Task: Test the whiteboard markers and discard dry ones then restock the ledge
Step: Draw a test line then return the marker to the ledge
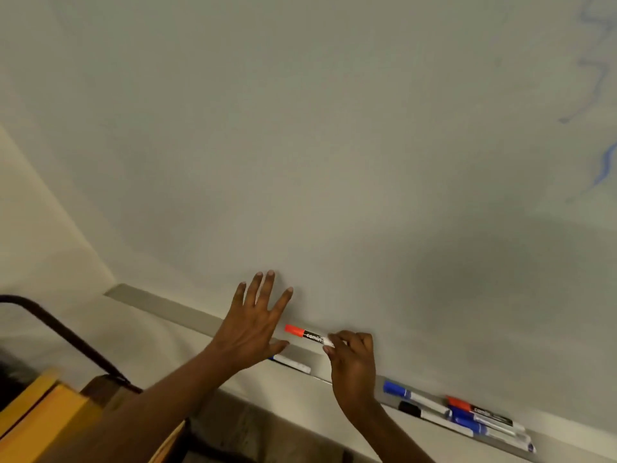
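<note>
A plain cream wall (40,228) ran along the left and continued beneath the whiteboard (300,128), which filled most of the far side. The light was dim and warm, and a broad soft shadow (467,279) lay on the right. At the near left a dark curved bar (66,332) swept down to a brown wooden piece (103,385). Just beside this stood a blurred yellow-orange block (40,412); what it belonged to could not be told. A dark, mottled floor (253,429) showed at the near centre.
</note>
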Motion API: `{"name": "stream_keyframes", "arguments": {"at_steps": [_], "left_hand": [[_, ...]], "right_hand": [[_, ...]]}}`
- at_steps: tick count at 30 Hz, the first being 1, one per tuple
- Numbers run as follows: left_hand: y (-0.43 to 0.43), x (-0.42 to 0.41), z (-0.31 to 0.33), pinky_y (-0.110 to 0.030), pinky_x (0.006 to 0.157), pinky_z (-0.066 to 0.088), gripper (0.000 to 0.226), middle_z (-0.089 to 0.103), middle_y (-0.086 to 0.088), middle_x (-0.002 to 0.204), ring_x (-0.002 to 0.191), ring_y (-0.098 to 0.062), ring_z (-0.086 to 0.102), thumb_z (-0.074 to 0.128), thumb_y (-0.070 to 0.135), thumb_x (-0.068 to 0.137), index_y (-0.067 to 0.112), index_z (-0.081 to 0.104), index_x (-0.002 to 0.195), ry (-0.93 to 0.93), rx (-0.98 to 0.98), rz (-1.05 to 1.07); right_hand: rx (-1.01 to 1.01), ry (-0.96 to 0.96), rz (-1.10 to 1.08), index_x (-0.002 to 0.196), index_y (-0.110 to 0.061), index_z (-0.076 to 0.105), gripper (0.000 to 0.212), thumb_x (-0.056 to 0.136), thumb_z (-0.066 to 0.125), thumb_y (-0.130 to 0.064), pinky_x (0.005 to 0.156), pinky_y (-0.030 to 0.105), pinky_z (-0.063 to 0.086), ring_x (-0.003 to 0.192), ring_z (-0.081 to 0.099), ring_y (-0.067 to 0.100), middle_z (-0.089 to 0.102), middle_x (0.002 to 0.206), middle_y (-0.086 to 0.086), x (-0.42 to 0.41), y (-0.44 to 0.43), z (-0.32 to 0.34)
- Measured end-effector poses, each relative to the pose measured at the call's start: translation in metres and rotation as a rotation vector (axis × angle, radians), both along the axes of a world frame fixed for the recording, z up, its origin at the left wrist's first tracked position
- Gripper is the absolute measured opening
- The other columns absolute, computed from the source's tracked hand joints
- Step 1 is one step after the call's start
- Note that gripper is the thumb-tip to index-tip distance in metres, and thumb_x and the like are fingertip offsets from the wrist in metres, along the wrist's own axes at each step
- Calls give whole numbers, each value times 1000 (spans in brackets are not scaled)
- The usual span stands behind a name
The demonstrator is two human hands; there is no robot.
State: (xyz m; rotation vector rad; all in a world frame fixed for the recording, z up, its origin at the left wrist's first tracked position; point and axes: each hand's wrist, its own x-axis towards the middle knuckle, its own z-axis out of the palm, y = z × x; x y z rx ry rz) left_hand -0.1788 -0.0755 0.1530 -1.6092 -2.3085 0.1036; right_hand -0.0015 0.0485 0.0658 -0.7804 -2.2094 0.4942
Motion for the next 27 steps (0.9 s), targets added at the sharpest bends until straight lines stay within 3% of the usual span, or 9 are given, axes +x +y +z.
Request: {"name": "stream_keyframes", "arguments": {"at_steps": [3, 9, 13, 20, 22, 25, 27], "left_hand": [[-10, -16, -32, -65, 103, 28, 109, 14, -25, 155, 140, -46, 18, 40, 82, 71, 20, 4, 153, -87, -98, 41], [-11, -27, -86, -69, 95, 31, 97, 25, -21, 151, 133, -44, 32, 20, 85, 74, 19, 31, 144, -263, -295, 132], [-6, -30, -116, -70, 90, 34, 94, 37, -23, 146, 127, -46, 44, 26, 83, 72, 16, 51, 134, -351, -383, 161], [-6, -21, -149, -67, 85, 41, 82, 46, -28, 137, 118, -47, 50, 10, 75, 84, 12, 44, 124, -414, -370, 127], [-6, -17, -150, -66, 83, 42, 77, 46, -28, 136, 116, -46, 50, 22, 74, 83, 12, 43, 123, -426, -373, 119], [-4, -14, -153, -66, 81, 46, 79, 46, -29, 136, 113, -48, 53, 58, 64, 66, 8, 49, 121, -408, -373, 78], [-3, -11, -154, -65, 81, 47, 79, 47, -29, 135, 112, -48, 54, 63, 62, 64, 7, 54, 120, -404, -382, 56]], "right_hand": [[-26, -92, 7, 88, -11, 76, 34, 57, 90, -10, 69, 29, 53, 90, 49, 19, 68, 86, 4, -25, -4, -31], [-99, -339, 38, 80, -16, 76, 33, 52, 93, -18, 59, 34, 52, 73, 63, 24, 69, 77, 1, -59, -4, -77], [-141, -409, 6, 77, -21, 76, 32, 50, 93, -22, 61, 30, 51, 69, 67, 18, 71, 75, -2, -72, -6, -87], [-181, -585, 39, 71, -28, 70, 18, 61, 78, -40, 65, 26, 47, 71, 63, 12, 67, 70, -10, -80, -10, -101], [-168, -621, 36, 73, -27, 70, 20, 60, 76, -41, 65, 27, 48, 72, 62, 13, 66, 70, -10, -79, -10, -102], [-97, -604, 58, 79, -25, 70, 19, 68, 68, -40, 67, 28, 47, 80, 60, 15, 66, 74, -11, -68, -11, -96], [-25, -549, 98, 82, -25, 71, 19, 77, 58, -39, 70, 28, 47, 87, 60, 17, 67, 77, -9, -54, -11, -91]]}}
